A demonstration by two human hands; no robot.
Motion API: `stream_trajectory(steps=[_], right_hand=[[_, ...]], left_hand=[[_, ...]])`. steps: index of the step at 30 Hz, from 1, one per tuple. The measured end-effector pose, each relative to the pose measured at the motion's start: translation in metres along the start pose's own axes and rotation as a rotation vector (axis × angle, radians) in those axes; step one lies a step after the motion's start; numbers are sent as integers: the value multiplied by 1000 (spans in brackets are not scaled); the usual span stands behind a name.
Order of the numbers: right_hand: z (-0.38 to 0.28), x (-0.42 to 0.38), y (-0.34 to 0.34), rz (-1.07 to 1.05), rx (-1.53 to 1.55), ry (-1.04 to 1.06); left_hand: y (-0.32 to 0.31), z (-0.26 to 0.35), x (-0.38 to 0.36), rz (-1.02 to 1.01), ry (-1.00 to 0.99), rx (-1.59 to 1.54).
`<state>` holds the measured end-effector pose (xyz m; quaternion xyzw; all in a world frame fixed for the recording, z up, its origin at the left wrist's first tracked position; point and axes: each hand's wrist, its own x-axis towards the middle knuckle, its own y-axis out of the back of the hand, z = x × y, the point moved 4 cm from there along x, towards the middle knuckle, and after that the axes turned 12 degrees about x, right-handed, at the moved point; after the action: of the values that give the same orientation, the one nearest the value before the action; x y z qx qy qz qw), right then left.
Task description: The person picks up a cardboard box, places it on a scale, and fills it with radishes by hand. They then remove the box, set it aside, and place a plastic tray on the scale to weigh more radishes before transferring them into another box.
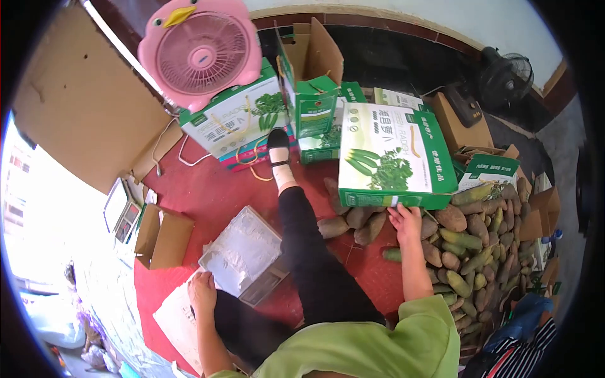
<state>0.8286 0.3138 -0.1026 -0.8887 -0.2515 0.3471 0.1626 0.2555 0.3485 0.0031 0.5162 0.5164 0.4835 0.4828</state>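
Observation:
My right hand has its fingers at the lower front edge of a green and white gift box printed with green radishes. The box lies with its printed face up, beside a large heap of green and brownish radishes. Several loose radishes lie on the red floor just left of that hand. My left hand is by my bent knee, its fingers curled together; what they hold, if anything, is hidden. Close to it stands a grey-white block-like stool or box.
A pink fan stands on a radish carton at the back left. Nearby is an open carton. A small brown box and a scale sit at left. A black fan is far right.

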Motion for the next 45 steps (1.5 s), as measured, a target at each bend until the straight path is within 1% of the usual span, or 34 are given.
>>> stream_trajectory(steps=[4, 7, 10, 11, 13, 14, 16, 17, 18, 20, 21, 22, 24, 25, 27, 29, 30, 31, 32, 35, 36, 37, 38, 40, 41, 42, 43, 44, 45], right_hand=[[-37, -50, 15, -55, -110, 106], [-67, -86, 22, -62, -239, 257], [-91, -106, 37, -97, -453, 411], [-93, -111, 40, -99, -458, 413], [-115, -141, 30, -59, -852, 766], [-121, -152, 25, -65, -856, 770], [-131, -176, 13, -112, -950, 948], [-135, -178, 11, -163, -909, 916], [-138, -184, 4, -164, -912, 915], [-142, -201, -17, -379, -690, 928], [-142, -205, -25, -435, -659, 900], [-142, -207, -33, -430, -658, 904], [-136, -210, -58, -534, -600, 856], [-132, -214, -73, -536, -600, 858], [-119, -226, -111, -726, -508, 869], [-99, -222, -138, -842, -527, 895], [-87, -225, -156, -853, -507, 771], [-72, -213, -168, -955, -539, 840], [-56, -214, -184, -1035, -448, 711], [-2, -211, -223, -1153, -504, 618], [13, -217, -233, -1222, -538, 624], [18, -238, -245, -1254, -608, 773], [38, -238, -251, -1307, -570, 647], [84, -227, -257, -1390, -572, 483], [100, -220, -257, -1404, -572, 465], [117, -216, -258, -1443, -635, 468], [133, -212, -257, -1481, -699, 472], [147, -206, -255, -1489, -702, 454], [163, -196, -251, -1454, -682, 300]], left_hand=[[5, -5, -8, 40, -26, -25], [10, -10, -15, 87, -28, -55], [12, -16, -25, 109, -26, -87], [16, -17, -27, 117, -23, -97], [18, -19, -32, 131, -11, -119], [19, -21, -34, 141, -8, -120], [21, -25, -38, 151, 0, -123], [23, -26, -39, 164, 3, -134], [24, -27, -40, 175, 5, -145], [25, -29, -42, 182, 9, -154], [25, -30, -43, 188, 10, -159], [25, -30, -44, 190, 5, -162], [25, -33, -46, 222, 35, -193], [25, -33, -47, 224, 36, -194], [27, -37, -50, 207, 63, -197], [29, -39, -53, 242, 72, -197], [30, -41, -54, 276, 71, -200], [29, -43, -55, 274, 79, -198], [28, -46, -56, 276, 88, -214], [32, -54, -62, 279, 141, -235], [33, -58, -64, 282, 172, -248], [31, -62, -67, 275, 189, -240], [29, -67, -69, 283, 210, -242], [29, -74, -73, 286, 250, -238], [31, -76, -76, 294, 257, -266], [32, -79, -78, 300, 263, -295], [31, -82, -80, 350, 241, -287], [28, -86, -83, 340, 255, -282], [28, -88, -85, 363, 253, -273]])
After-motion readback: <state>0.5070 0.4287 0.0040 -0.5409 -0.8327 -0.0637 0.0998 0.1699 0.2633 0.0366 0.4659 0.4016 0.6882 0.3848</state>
